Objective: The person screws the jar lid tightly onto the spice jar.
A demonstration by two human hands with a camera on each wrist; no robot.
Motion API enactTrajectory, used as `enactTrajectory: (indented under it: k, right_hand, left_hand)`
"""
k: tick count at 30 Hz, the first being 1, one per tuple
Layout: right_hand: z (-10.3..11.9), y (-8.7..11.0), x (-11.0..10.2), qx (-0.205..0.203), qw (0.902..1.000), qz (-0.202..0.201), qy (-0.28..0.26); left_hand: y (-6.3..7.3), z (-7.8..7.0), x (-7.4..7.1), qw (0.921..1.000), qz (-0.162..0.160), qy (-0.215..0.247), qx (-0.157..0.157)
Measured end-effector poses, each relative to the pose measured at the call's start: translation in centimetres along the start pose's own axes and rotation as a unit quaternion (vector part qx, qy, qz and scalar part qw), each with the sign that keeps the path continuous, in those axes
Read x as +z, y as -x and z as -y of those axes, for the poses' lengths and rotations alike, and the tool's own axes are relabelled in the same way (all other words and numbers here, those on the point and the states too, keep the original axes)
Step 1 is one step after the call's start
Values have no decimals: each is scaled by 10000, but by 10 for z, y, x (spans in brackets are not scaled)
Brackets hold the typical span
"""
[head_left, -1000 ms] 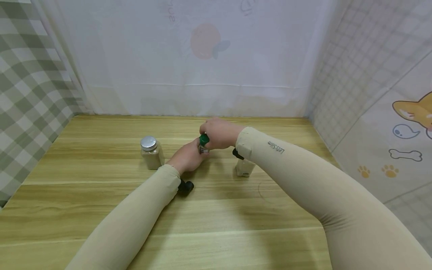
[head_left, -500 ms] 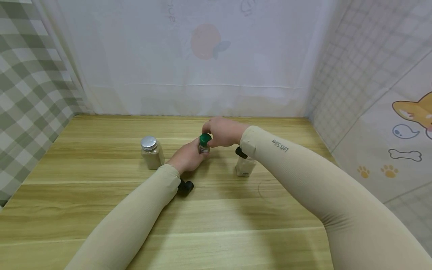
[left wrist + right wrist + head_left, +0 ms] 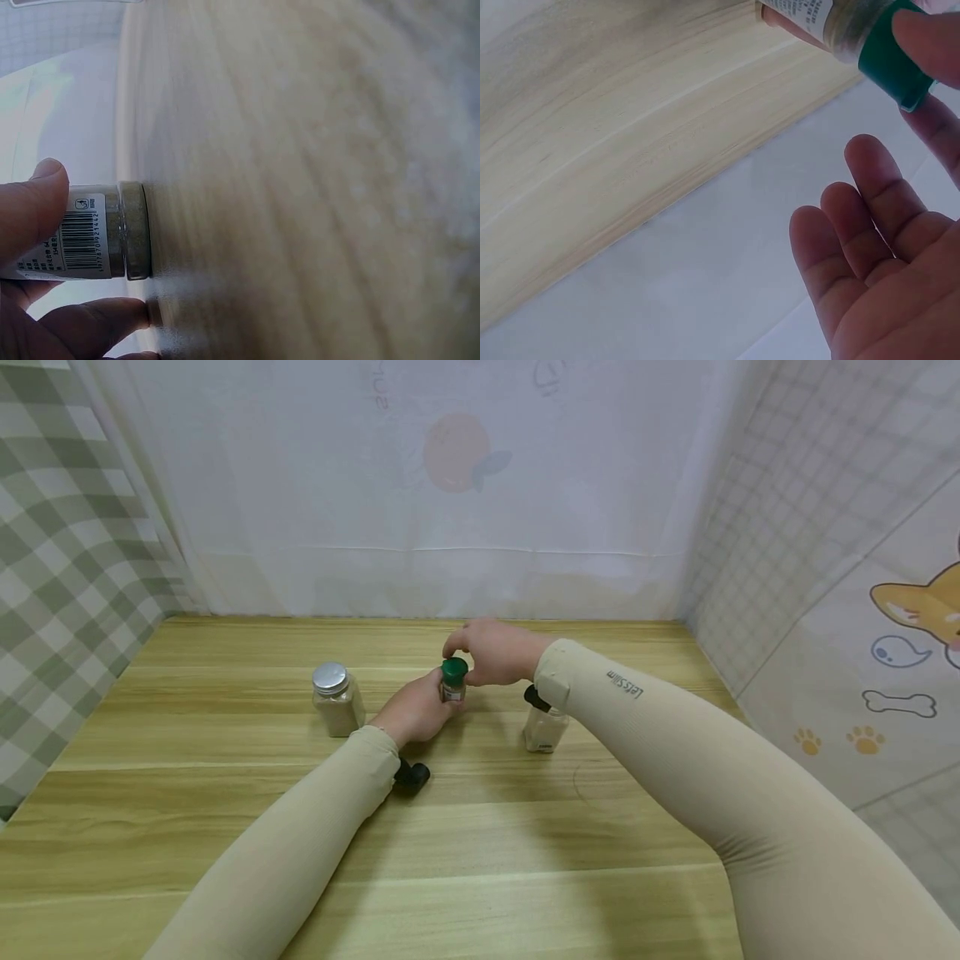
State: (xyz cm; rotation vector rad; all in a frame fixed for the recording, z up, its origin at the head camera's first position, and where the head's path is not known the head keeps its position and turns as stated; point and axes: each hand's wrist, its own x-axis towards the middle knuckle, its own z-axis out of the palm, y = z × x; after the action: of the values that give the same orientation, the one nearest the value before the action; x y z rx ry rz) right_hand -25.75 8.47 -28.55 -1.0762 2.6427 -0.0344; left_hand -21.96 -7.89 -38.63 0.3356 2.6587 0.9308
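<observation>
Upright on the table, a small glass spice jar [image 3: 453, 692] with a green cap [image 3: 454, 670] stands between the two hands. My left hand [image 3: 417, 710] grips its body from the left; the left wrist view shows the thumb against the barcode label [image 3: 81, 232] and brownish contents in the jar's base. From the right, my right hand [image 3: 501, 652] pinches the cap between thumb and index finger, as the right wrist view shows. Its other fingers [image 3: 870, 169] stay off the jar, slightly bent.
A square jar [image 3: 339, 706] with a silver lid and beige contents stands left of the hands. Below my right wrist is another clear jar [image 3: 545, 732], its top hidden by the black wrist camera. White cloth [image 3: 450, 560] hangs behind the wooden table [image 3: 480, 877].
My right hand has shifted slightly right, and its fingers have loosened round the cap, so more of the green shows. My left hand and the jar have stayed in place.
</observation>
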Motion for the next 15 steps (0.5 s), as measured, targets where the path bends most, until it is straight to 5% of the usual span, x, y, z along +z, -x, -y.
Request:
enactTrajectory:
  k: [15]
  right_hand:
    - [2,0,-1,316,9994,130,11]
  left_hand:
    - [0,0,0,10000,35,-1,7]
